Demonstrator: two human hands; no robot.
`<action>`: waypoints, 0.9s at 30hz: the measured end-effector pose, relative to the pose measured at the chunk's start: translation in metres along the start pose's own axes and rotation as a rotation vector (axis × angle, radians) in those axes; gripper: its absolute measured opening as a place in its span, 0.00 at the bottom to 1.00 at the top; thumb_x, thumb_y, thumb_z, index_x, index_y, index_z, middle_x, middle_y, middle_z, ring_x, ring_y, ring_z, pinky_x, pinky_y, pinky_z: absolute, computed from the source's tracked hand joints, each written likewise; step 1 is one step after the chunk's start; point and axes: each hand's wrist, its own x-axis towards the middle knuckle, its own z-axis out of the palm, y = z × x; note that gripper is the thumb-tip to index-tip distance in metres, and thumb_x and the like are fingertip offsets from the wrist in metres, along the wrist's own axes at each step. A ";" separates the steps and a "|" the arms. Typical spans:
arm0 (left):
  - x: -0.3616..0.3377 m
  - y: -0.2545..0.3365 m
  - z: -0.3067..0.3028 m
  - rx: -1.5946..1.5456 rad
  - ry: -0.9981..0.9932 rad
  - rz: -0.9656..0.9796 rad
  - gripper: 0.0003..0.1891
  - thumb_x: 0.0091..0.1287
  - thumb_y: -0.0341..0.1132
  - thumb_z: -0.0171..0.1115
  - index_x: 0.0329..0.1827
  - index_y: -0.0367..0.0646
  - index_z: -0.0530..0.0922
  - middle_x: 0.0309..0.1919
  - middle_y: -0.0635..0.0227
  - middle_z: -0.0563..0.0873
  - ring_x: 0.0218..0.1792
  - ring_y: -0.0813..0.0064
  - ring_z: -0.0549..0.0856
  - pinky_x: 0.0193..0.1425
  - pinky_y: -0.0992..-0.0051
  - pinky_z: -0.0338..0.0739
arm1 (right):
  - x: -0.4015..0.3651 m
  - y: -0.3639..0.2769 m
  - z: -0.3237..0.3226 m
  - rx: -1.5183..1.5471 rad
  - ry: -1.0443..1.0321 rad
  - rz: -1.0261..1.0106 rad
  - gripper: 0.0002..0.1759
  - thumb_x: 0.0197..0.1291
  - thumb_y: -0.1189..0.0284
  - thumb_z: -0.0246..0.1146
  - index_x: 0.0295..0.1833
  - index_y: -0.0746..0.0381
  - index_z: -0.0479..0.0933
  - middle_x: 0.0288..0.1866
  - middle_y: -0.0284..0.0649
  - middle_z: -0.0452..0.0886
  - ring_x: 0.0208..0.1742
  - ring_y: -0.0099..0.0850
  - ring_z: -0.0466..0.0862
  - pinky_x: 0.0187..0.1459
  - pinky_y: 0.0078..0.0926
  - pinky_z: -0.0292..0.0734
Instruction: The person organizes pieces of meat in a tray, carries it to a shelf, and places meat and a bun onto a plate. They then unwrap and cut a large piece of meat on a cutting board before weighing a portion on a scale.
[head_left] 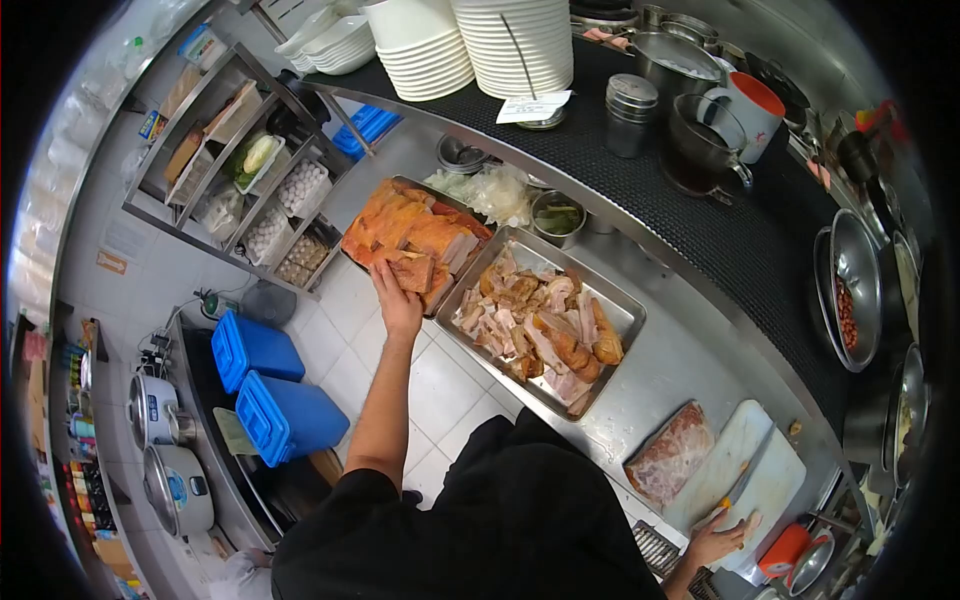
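My left hand [398, 303] reaches to a tray of orange-brown cooked meat slabs [408, 225]. Its fingers lie stretched over the near edge of a meat piece [406, 268], touching it without visibly closing round it. Beside that, a metal tray [620, 312] holds chopped meat chunks [545, 325]. On the right, my right hand [722, 542] rests low over a white cutting board [785, 475], with fingers apart. A knife [748, 475] lies on the board, blade pointing away, its yellow handle end at my thumb and partly hidden. A pale-red meat slab [672, 455] lies left of the board.
A raised black-matted shelf [640, 185] runs along the far side, carrying stacked white bowls [515, 45], a glass jug [700, 150] and a mug [750, 110]. Blue bins [285, 410] stand at left. A bowl of green pieces [558, 217] sits behind the trays.
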 end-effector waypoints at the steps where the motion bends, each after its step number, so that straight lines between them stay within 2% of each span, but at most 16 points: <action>1: 0.006 -0.004 -0.010 0.040 -0.002 0.013 0.49 0.63 0.25 0.63 0.88 0.44 0.50 0.88 0.46 0.47 0.84 0.42 0.59 0.83 0.57 0.66 | -0.007 -0.010 -0.006 0.010 -0.003 0.004 0.32 0.75 0.53 0.64 0.69 0.69 0.74 0.69 0.58 0.77 0.70 0.58 0.76 0.71 0.54 0.70; 2: 0.013 -0.008 -0.022 0.082 -0.002 0.027 0.49 0.63 0.25 0.63 0.88 0.44 0.50 0.87 0.46 0.47 0.84 0.42 0.59 0.82 0.57 0.67 | -0.014 -0.022 -0.009 0.022 -0.006 0.008 0.31 0.76 0.54 0.64 0.69 0.69 0.74 0.68 0.58 0.78 0.69 0.58 0.76 0.71 0.54 0.70; 3: -0.018 0.027 0.020 -0.009 -0.012 0.003 0.49 0.62 0.25 0.64 0.88 0.44 0.50 0.87 0.46 0.48 0.84 0.42 0.60 0.82 0.57 0.67 | 0.044 0.004 -0.019 0.007 0.093 -0.019 0.30 0.76 0.56 0.64 0.69 0.69 0.74 0.67 0.58 0.78 0.69 0.58 0.76 0.70 0.54 0.70; 5: -0.010 0.019 -0.004 -0.010 -0.013 0.045 0.49 0.62 0.25 0.65 0.88 0.44 0.51 0.87 0.45 0.49 0.84 0.42 0.60 0.82 0.58 0.68 | 0.029 -0.017 -0.018 0.066 0.119 -0.019 0.27 0.76 0.60 0.64 0.68 0.69 0.74 0.65 0.58 0.78 0.67 0.58 0.77 0.69 0.54 0.70; 8: 0.000 0.012 -0.027 -0.079 -0.043 0.008 0.50 0.60 0.25 0.67 0.88 0.45 0.52 0.86 0.45 0.50 0.84 0.42 0.61 0.82 0.57 0.69 | 0.017 -0.057 -0.019 0.151 0.186 -0.086 0.24 0.76 0.65 0.63 0.67 0.70 0.74 0.63 0.57 0.79 0.65 0.57 0.78 0.67 0.53 0.71; 11: 0.009 0.000 -0.041 -0.044 -0.118 0.059 0.51 0.59 0.25 0.69 0.88 0.46 0.53 0.86 0.47 0.51 0.84 0.43 0.60 0.83 0.57 0.66 | 0.005 -0.104 -0.013 0.336 0.076 -0.081 0.22 0.76 0.67 0.63 0.66 0.71 0.75 0.62 0.57 0.79 0.63 0.56 0.78 0.66 0.51 0.72; 12: 0.013 -0.006 -0.045 -0.052 -0.123 0.103 0.51 0.58 0.25 0.69 0.87 0.46 0.54 0.86 0.47 0.53 0.84 0.44 0.60 0.84 0.57 0.65 | -0.001 -0.137 -0.024 0.380 0.078 -0.103 0.21 0.77 0.67 0.63 0.66 0.71 0.75 0.60 0.55 0.80 0.58 0.51 0.81 0.63 0.46 0.76; 15: 0.034 -0.025 -0.057 -0.111 -0.146 0.213 0.50 0.56 0.24 0.68 0.86 0.46 0.57 0.85 0.49 0.56 0.84 0.45 0.59 0.85 0.57 0.62 | -0.022 -0.223 -0.023 0.598 0.031 -0.211 0.19 0.76 0.69 0.63 0.65 0.71 0.75 0.58 0.54 0.80 0.57 0.48 0.81 0.62 0.43 0.76; 17: 0.054 -0.042 -0.067 -0.191 -0.167 0.260 0.50 0.54 0.22 0.66 0.85 0.46 0.59 0.84 0.50 0.59 0.84 0.46 0.59 0.86 0.57 0.60 | -0.039 -0.298 -0.036 0.648 -0.081 -0.265 0.18 0.74 0.72 0.63 0.63 0.70 0.76 0.57 0.54 0.80 0.55 0.46 0.81 0.61 0.41 0.76; 19: 0.075 -0.058 -0.073 -0.248 -0.180 0.268 0.48 0.53 0.21 0.62 0.84 0.45 0.62 0.83 0.49 0.61 0.84 0.46 0.60 0.86 0.56 0.60 | -0.059 -0.366 -0.046 0.675 -0.200 -0.292 0.17 0.70 0.77 0.64 0.62 0.70 0.76 0.57 0.54 0.80 0.57 0.51 0.81 0.60 0.43 0.78; 21: 0.105 -0.080 -0.071 -0.273 -0.214 0.317 0.47 0.53 0.21 0.60 0.84 0.45 0.62 0.83 0.49 0.61 0.84 0.46 0.60 0.86 0.56 0.60 | -0.077 -0.443 -0.068 0.691 -0.270 -0.360 0.17 0.69 0.78 0.64 0.62 0.69 0.76 0.58 0.54 0.79 0.57 0.52 0.80 0.58 0.42 0.79; 22: 0.115 -0.090 -0.067 -0.313 -0.226 0.324 0.45 0.55 0.22 0.59 0.83 0.44 0.64 0.82 0.48 0.63 0.83 0.46 0.62 0.85 0.55 0.61 | -0.086 -0.480 -0.074 0.691 -0.233 -0.404 0.17 0.68 0.78 0.64 0.61 0.69 0.76 0.57 0.54 0.79 0.58 0.52 0.80 0.58 0.43 0.79; 23: 0.123 -0.101 -0.065 -0.342 -0.261 0.341 0.45 0.55 0.22 0.59 0.83 0.44 0.65 0.81 0.48 0.64 0.83 0.45 0.63 0.85 0.55 0.62 | -0.094 -0.507 -0.080 0.682 -0.206 -0.459 0.18 0.67 0.79 0.64 0.61 0.68 0.77 0.57 0.53 0.79 0.58 0.52 0.80 0.58 0.44 0.78; 25: 0.144 -0.115 -0.065 -0.400 -0.297 0.367 0.44 0.55 0.22 0.59 0.82 0.43 0.66 0.80 0.47 0.67 0.82 0.45 0.65 0.84 0.55 0.63 | -0.105 -0.549 -0.084 0.698 -0.300 -0.402 0.18 0.65 0.78 0.65 0.59 0.67 0.77 0.57 0.53 0.79 0.58 0.52 0.80 0.60 0.46 0.77; 27: 0.162 -0.114 -0.075 -0.421 -0.319 0.391 0.41 0.56 0.22 0.60 0.80 0.41 0.68 0.79 0.47 0.69 0.81 0.44 0.67 0.83 0.54 0.64 | -0.104 -0.589 -0.112 0.558 -0.282 -0.468 0.16 0.64 0.78 0.66 0.57 0.67 0.78 0.53 0.51 0.80 0.57 0.52 0.80 0.61 0.47 0.76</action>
